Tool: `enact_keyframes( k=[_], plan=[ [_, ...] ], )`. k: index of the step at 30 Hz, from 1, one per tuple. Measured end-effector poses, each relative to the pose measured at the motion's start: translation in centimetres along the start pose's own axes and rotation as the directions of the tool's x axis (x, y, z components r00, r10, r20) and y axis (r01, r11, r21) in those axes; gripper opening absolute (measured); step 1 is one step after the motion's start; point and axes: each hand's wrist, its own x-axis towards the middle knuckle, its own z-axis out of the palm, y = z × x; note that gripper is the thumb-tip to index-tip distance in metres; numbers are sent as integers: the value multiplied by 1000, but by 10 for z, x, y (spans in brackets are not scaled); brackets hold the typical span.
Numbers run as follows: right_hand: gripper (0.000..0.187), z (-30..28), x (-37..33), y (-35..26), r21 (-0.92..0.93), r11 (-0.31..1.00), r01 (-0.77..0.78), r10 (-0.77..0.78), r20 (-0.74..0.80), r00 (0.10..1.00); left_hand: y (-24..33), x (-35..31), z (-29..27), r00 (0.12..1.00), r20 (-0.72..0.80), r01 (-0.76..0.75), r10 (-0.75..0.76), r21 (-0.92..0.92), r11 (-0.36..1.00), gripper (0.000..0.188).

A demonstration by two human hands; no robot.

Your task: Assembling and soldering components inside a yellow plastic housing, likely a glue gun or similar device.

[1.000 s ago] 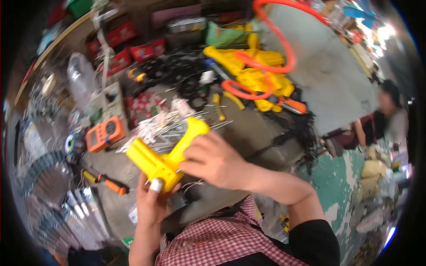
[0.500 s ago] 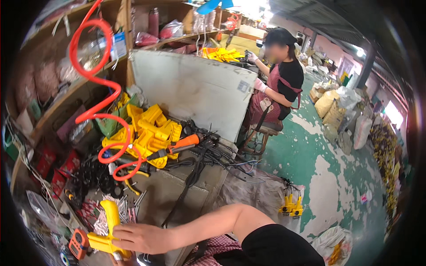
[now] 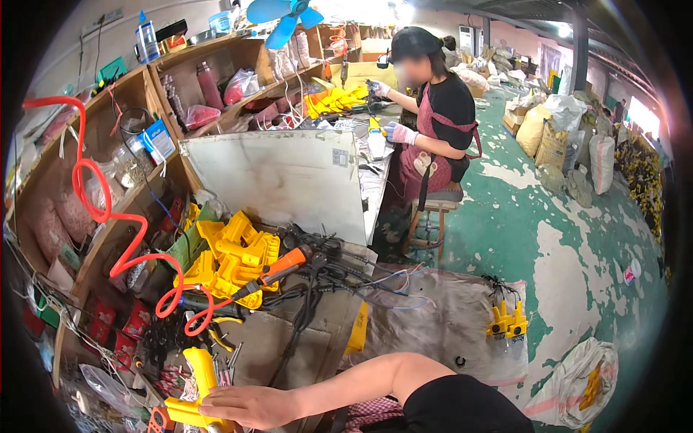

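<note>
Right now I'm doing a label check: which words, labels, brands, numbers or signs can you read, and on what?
No text can be quoted; none reads clearly.
White panel: a square code, too small to read.
Blue-and-white box: print too small.
Yellow piece by the bench edge: dark marks, too small.
Tan sacks: print too blurred.
Yellow part under the right hand: no lettering shows.

The held yellow piece [image 3: 203,369] looks like smooth plastic with slight gloss, and the red hose [image 3: 81,131] is plastic also, but more shiny. The shelf [image 3: 170,137] is of wood, the board [image 3: 274,184] is smooth, smudged and rather matt, and the floor [image 3: 498,231] has worn, flaking paint.
</note>
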Motion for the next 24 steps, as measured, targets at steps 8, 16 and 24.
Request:
enact_keyframes(
  k=[8, 16, 24],
  plan=[
    [52, -23, -11, -25, 214, 964, -160, 159, 26, 987, -4, -7, 16, 999, -25, 37, -37, -10, 999, 49],
    [33, -68, 0, 2, -344, 931, 120, -5, 318, 948, 1, -15, 28, 999, 27, 37, -39, 64, 997, 57],
    [33, -77, -19, 11, -355, 922, 154, -54, 276, 960, -9, -18, 31, 985, 94, 136, -148, 118, 984, 65]
  ],
)
